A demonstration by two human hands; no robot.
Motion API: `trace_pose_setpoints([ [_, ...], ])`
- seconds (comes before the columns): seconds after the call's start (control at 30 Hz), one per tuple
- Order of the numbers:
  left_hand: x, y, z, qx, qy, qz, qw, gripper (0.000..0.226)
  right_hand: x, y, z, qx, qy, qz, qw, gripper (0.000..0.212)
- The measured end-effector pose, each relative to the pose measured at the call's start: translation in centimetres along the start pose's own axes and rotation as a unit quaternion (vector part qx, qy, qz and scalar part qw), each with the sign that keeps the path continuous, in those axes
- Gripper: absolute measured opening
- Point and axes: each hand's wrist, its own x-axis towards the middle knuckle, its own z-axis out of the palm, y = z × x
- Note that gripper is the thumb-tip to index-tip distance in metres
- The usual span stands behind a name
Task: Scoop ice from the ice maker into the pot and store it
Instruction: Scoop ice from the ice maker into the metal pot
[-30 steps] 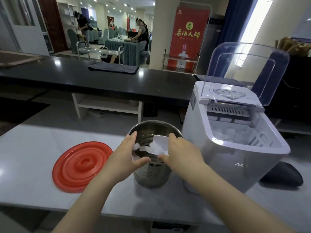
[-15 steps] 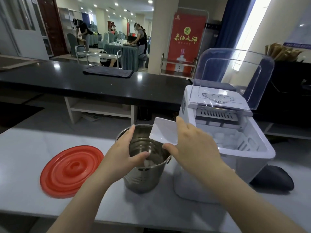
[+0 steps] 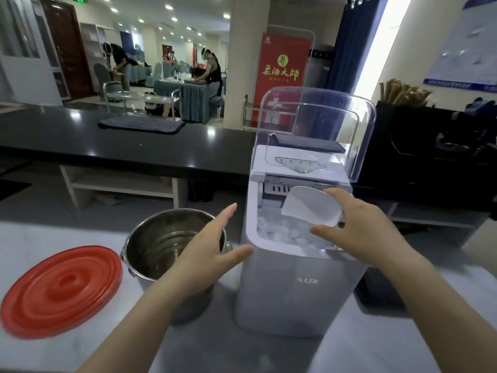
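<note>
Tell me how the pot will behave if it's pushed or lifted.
The pot looks like thin polished steel, so probably rigid and light. On the smooth counter it would likely slide rather than tip, given its wide, straight-walled body. Its shiny wall may be slippery; the side handle seems the safer grip.

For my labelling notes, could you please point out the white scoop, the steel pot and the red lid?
white scoop [image 3: 312,207]: head view, middle of its bowl.
steel pot [image 3: 161,239]: head view, bare inner wall.
red lid [image 3: 63,288]: head view, centre of its top.
</note>
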Motion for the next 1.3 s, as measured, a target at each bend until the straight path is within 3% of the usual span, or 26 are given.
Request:
trace_pose_setpoints([
  [0.2,2.6,2.4,2.1,0.027,-0.016,-0.003,0.999,0.09,2.3,3.4,0.1,-0.106,-0.061,-0.01,0.992,0.087],
  [0.47,3.9,3.4,3.3,0.058,-0.046,-0.028,0.997,0.099,4.6,2.8,0.2,-0.26,-0.129,-0.144,0.946,0.07],
  [0.63,4.1,3.5,3.7,0.035,-0.036,-0.021,0.999,0.087,5.5,2.5,3.5,-0.183,-0.164,-0.18,0.953,0.062],
  [0.87,4.2,2.7,3.7,0.028,-0.04,-0.049,0.998,0.1,6.4,2.1,5.3,-0.063,-0.204,-0.18,0.96,0.062],
  [1.3,4.0,2.8,3.7,0.029,-0.037,-0.041,0.998,0.1,5.5,2.2,3.9,-0.012,-0.205,-0.115,0.972,0.072],
])
